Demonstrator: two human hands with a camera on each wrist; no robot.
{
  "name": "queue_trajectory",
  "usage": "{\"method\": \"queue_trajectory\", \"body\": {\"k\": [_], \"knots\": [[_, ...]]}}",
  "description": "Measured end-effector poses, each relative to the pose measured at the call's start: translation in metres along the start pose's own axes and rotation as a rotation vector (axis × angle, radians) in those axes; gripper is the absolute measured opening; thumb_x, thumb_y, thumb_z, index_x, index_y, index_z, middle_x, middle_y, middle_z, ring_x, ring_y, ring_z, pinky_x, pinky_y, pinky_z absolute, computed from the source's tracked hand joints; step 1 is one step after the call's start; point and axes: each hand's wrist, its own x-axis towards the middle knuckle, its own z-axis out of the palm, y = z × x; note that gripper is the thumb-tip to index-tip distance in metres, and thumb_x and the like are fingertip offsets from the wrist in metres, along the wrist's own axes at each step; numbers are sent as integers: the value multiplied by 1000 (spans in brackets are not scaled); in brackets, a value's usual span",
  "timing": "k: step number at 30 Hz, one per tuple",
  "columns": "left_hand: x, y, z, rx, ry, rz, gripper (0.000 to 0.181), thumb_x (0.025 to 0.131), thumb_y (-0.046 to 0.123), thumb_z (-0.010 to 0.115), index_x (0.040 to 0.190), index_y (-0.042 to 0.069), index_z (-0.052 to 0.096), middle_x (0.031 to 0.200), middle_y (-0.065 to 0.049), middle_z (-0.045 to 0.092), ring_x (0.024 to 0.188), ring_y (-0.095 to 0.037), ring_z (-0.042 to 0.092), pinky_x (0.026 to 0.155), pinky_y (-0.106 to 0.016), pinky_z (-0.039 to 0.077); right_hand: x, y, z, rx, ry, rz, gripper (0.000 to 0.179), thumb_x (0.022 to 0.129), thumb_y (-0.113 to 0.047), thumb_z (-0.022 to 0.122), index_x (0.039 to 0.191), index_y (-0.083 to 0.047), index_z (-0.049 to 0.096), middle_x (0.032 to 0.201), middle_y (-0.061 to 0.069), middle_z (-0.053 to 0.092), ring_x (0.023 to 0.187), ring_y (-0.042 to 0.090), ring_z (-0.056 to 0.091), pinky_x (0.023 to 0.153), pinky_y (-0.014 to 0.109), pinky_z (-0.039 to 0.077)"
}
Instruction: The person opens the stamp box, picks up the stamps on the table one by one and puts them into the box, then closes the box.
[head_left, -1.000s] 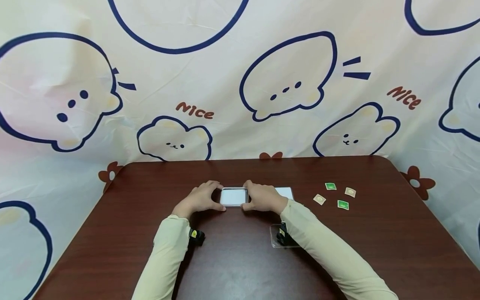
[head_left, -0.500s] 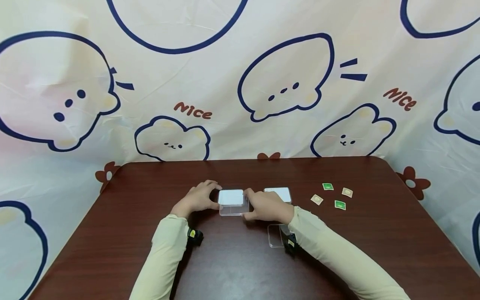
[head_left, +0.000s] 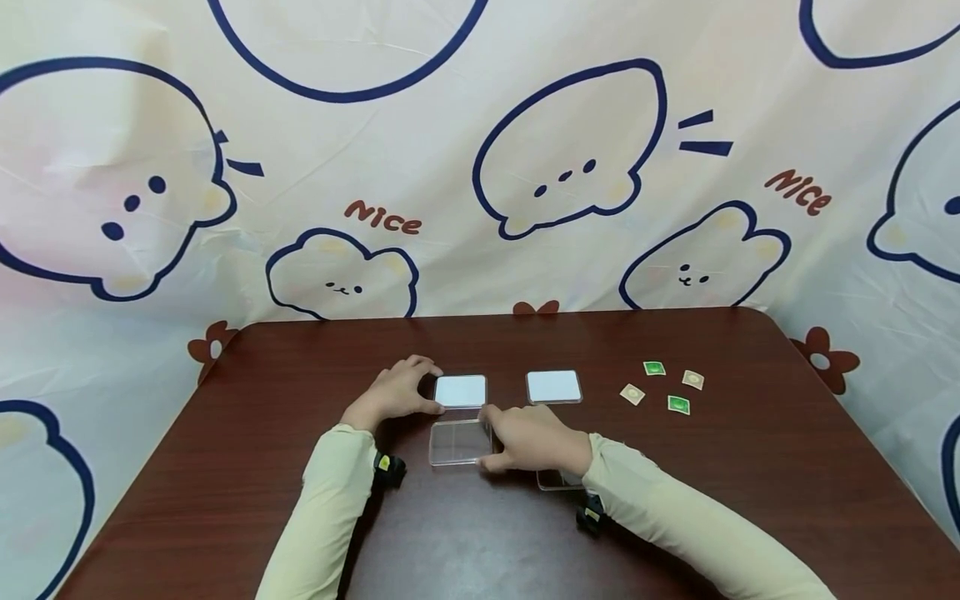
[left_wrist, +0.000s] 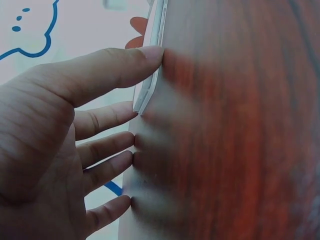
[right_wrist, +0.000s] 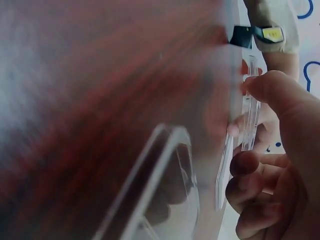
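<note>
My left hand (head_left: 393, 392) holds the left end of a flat clear plastic box with a white top (head_left: 461, 392), thumb at its near edge and index finger at its far corner. In the left wrist view the thumb (left_wrist: 150, 54) lies against the box's side. Nearer the person, my right hand (head_left: 536, 442) pinches a clear plastic lid (head_left: 459, 443) by its right end, between thumb and fingers. The lid (right_wrist: 251, 120) stands apart from the white-topped box in the right wrist view.
A second white-topped flat box (head_left: 554, 387) lies right of the first. Another clear lid (head_left: 555, 481) is partly hidden under the right wrist. Several small square cards, green (head_left: 678, 405) and beige (head_left: 632, 394), lie at the right of the brown table (head_left: 750, 467).
The right hand has pulled the clear lid off the left box and drawn it toward the person. The left hand has stayed at the box's left end.
</note>
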Motion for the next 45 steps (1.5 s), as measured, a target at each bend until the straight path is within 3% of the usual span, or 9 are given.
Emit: {"method": "queue_trajectory", "body": {"k": [11,40,45], "knots": [[1,1,1,-8,-6,14,60,80,38,75,131,12,57,147,-15,41,135,-38,38,107,-65,28,-19,-13,4,0,-26,-6,55,78,-54,69,116,-16,58,59,-11,47,49,6,45,42,26,34],[-1,1,1,-29,-10,-16,60,81,36,75,132,12,56,149,-16,39,136,-38,36,108,-63,27,-20,-26,10,-55,-58,40,60,74,-60,73,112,-16,58,60,-9,50,52,9,49,44,29,36],[-1,2,0,-23,-14,-13,60,81,36,75,133,11,56,149,-17,39,136,-39,36,108,-63,28,-20,-25,9,-46,-59,40,68,73,-62,73,120,-16,58,63,-8,54,53,8,50,44,29,36]]}}
